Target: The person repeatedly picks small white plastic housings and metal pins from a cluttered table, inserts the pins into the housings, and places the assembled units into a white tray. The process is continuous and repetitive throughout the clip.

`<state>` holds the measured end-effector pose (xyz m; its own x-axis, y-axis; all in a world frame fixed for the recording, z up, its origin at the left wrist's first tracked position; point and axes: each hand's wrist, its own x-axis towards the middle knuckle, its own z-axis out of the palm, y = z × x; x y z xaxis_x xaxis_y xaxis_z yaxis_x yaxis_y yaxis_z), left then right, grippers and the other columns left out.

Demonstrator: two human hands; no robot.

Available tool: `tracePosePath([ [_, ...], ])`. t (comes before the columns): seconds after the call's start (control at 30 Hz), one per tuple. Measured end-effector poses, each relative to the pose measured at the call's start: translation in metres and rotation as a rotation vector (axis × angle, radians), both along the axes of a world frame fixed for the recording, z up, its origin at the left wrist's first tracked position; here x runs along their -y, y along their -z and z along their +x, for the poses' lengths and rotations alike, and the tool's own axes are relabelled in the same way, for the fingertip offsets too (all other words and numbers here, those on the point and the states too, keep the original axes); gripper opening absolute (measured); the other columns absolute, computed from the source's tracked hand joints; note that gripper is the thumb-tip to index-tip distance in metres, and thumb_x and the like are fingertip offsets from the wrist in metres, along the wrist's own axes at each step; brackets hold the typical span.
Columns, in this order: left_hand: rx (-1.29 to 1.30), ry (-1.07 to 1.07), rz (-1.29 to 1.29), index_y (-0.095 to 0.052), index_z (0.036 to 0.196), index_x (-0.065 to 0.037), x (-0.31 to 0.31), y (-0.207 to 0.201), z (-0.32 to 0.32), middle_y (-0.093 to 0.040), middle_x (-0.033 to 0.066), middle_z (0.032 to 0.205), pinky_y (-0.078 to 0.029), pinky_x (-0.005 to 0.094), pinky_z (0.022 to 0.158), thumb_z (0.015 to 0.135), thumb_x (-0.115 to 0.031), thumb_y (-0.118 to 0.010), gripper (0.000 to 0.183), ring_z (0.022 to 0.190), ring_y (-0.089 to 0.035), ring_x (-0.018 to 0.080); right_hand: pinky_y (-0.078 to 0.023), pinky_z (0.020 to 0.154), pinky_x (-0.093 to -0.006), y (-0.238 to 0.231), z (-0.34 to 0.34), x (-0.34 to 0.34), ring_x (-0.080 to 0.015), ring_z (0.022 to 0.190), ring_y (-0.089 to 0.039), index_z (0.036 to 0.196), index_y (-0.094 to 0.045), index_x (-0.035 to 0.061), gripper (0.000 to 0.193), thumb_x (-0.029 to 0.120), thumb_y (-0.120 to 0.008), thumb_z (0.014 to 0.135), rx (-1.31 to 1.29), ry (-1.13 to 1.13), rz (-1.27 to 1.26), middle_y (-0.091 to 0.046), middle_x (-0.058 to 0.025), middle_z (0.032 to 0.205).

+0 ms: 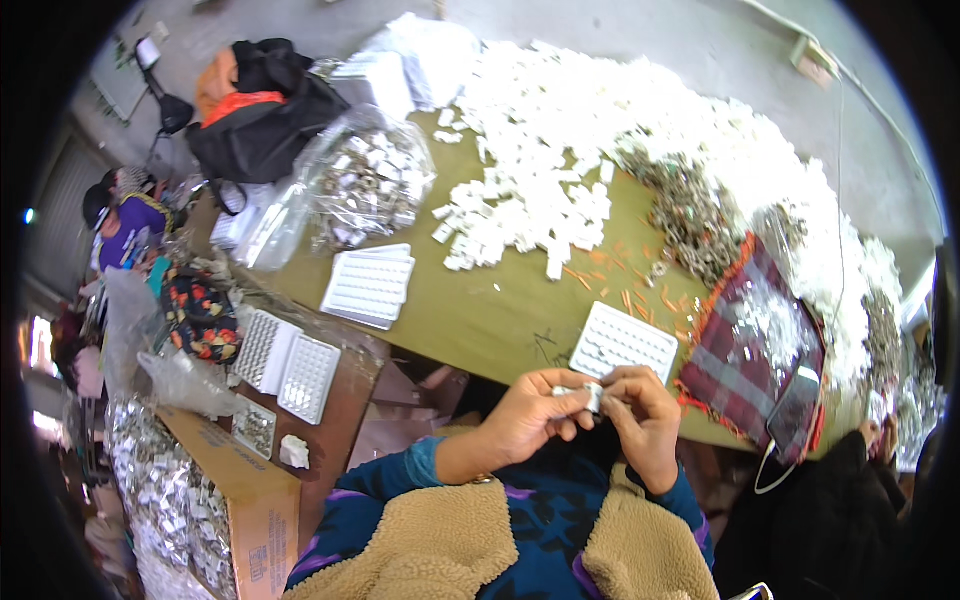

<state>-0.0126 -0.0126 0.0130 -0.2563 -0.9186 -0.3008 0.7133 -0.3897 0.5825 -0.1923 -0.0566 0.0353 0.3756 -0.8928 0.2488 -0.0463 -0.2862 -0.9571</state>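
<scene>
The left hand [530,418] and right hand [645,420] cover most of a small white piece [593,394], leaving its shape unreadable. Toward seven o'clock, the lower edge cuts off a cardboard box [265,530]; toward nine, a person in purple [142,220] is blurred. Orange bits [628,300], at one o'clock from the hands, are too small to identify.

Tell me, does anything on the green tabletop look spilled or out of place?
Possibly spilled: small orange slivers lie strewn across the green tabletop, between the white tray and the heap of metal parts. They look odd because they are scattered singly, while neighbouring parts mostly lie heaped.
</scene>
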Motion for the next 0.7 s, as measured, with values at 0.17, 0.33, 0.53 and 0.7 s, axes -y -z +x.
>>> tracePosePath([
  [0.17,0.118,0.020,-0.019,-0.063,0.107,0.002,-0.001,-0.003,0.000,-0.068,0.0071,0.084,-0.046,0.0187,0.049,0.093,-0.012,-0.068,0.020,0.065,-0.063,0.0094,-0.051,0.076,-0.0334,0.006,0.007,-0.004,-0.0290,0.086,-0.064,0.090,-0.064,-0.0011,0.015,-0.008,-0.067,0.076,-0.157,0.019,-0.242,-0.063,-0.0144,0.095],
  [0.33,0.458,-0.266,-0.292,-0.058,0.114,-0.003,0.023,-0.044,0.044,-0.070,0.0139,0.099,-0.047,0.0197,0.048,0.094,-0.006,-0.064,0.022,0.069,-0.065,0.0118,-0.051,0.076,-0.0307,0.003,-0.003,-0.004,-0.0223,0.084,-0.065,0.094,-0.067,-0.0030,0.014,-0.007,-0.068,0.080,-0.065,0.085,-0.217,-0.065,-0.0129,0.097],
  [0.53,1.239,-1.027,-0.834,-0.058,0.112,-0.004,0.107,-0.123,0.189,-0.068,0.0085,0.094,-0.043,0.0176,0.049,0.093,-0.003,-0.062,0.019,0.067,-0.062,0.0069,-0.051,0.073,-0.0304,0.011,-0.023,-0.002,-0.0238,0.081,-0.066,0.092,-0.068,-0.0025,0.010,-0.005,-0.067,0.082,-0.125,0.095,-0.145,-0.067,-0.0130,0.090],
  [0.7,2.701,-0.444,-0.357,-0.066,0.111,-0.003,0.136,-0.143,0.242,-0.067,0.0158,0.114,-0.054,0.0414,0.079,0.090,-0.022,-0.064,0.028,0.094,-0.067,0.0362,-0.051,0.073,-0.0318,0.024,-0.029,-0.001,-0.0269,0.080,-0.066,0.091,-0.068,-0.0023,0.009,-0.004,-0.068,0.082,-0.106,0.079,-0.087,-0.067,-0.0141,0.088],
])
